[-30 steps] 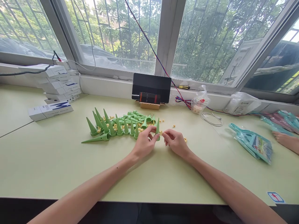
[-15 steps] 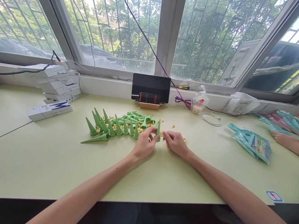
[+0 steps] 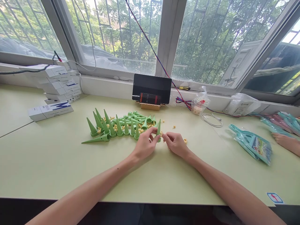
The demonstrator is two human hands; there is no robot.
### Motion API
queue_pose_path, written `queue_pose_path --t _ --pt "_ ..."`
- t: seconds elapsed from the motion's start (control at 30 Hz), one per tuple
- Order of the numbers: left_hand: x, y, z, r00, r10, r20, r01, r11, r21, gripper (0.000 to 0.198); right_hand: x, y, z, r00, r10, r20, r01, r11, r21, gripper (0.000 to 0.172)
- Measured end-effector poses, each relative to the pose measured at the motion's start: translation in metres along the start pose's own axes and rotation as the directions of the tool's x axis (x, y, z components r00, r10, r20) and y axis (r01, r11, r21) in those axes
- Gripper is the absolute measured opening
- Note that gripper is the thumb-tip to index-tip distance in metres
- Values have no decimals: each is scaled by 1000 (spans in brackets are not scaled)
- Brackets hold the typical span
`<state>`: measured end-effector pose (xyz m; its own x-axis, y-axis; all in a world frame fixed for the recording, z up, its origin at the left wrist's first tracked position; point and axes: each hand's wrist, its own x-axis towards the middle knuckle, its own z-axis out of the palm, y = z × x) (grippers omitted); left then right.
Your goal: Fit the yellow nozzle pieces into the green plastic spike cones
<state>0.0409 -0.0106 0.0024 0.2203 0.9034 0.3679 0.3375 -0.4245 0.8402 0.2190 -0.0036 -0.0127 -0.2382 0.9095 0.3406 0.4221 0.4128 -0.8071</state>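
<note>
Left hand: the left hand (image 3: 145, 144) has thumb and fingers closed on a green spike (image 3: 159, 125), pressing it from its near and far sides; the palm is turned away from view.
Held spike: upright, point up, in the left fingertips; thumb and fingers cover part of its lower body, and whether its base touches the table (image 3: 140, 181) is hard to tell.
Right hand: the right hand (image 3: 176, 144) has thumb and forefinger pinched almost together on a small yellow piece (image 3: 161, 133); its other fingers curl underneath, mostly hidden.
Yellow piece: at the spike's right side, between the two hands; only a speck shows, so whether it sits in the spike cannot be told.
Left of the grip: standing spikes (image 3: 119, 129), some overlapping, with one lying spike (image 3: 96, 139) in front of them.
Behind those: a heap of spikes (image 3: 136, 118) mixed with yellow bits, too tangled to count.
Right of the grip: a loose yellow bit (image 3: 185, 141), partly covered by the right hand.
Beyond the grip: a phone (image 3: 150, 98) before a dark screen (image 3: 152, 84), hiding its lower part.
Far right: a bagged dustpan (image 3: 255, 143) and another person's hand (image 3: 286, 142), its arm cut off by the edge.
</note>
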Motion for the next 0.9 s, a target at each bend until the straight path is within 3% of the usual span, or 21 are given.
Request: queue_pose_path --t 0.4,0.9 --pt "1 -3 0 999 -2 -47 2 1000 -1 22 -2 -1 0 998 -67 -17 69 991 115 29" --pt "0 -2 0 999 30 -18 -30 1000 11 21 -3 -5 -1 999 -32 -5 33 996 83 35"
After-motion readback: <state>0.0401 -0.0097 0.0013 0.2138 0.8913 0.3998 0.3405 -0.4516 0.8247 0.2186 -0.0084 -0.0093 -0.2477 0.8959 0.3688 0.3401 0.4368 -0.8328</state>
